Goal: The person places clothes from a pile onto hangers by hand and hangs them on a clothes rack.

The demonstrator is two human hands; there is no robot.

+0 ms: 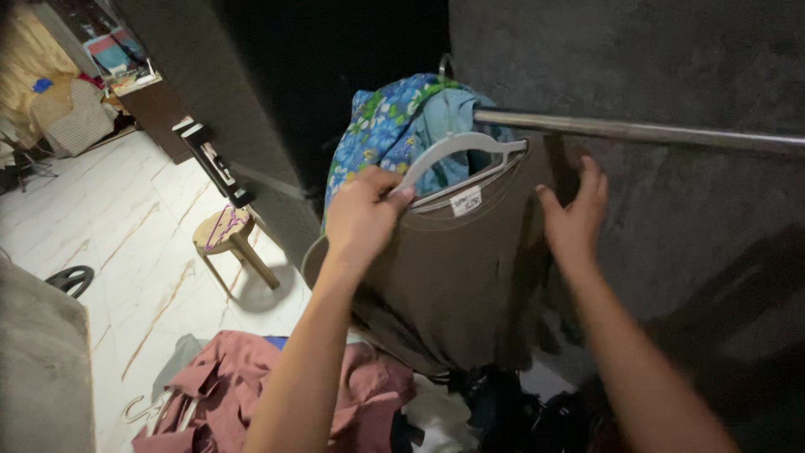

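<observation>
Both arms reach up. The left hand [362,220] grips the white hanger [453,151]; the right hand [574,218], fingers spread, touches the brown shirt [461,277] hanging on it by the rod [637,130].

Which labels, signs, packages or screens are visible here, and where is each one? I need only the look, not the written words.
Neck label: small white rectangle with dark print, sewn inside the collar of the brown T-shirt, below the white hanger, right of the left hand.
Flat items on the far cabinet, top left: teal and red, too blurred to identify.
No signs or screens are visible.
</observation>
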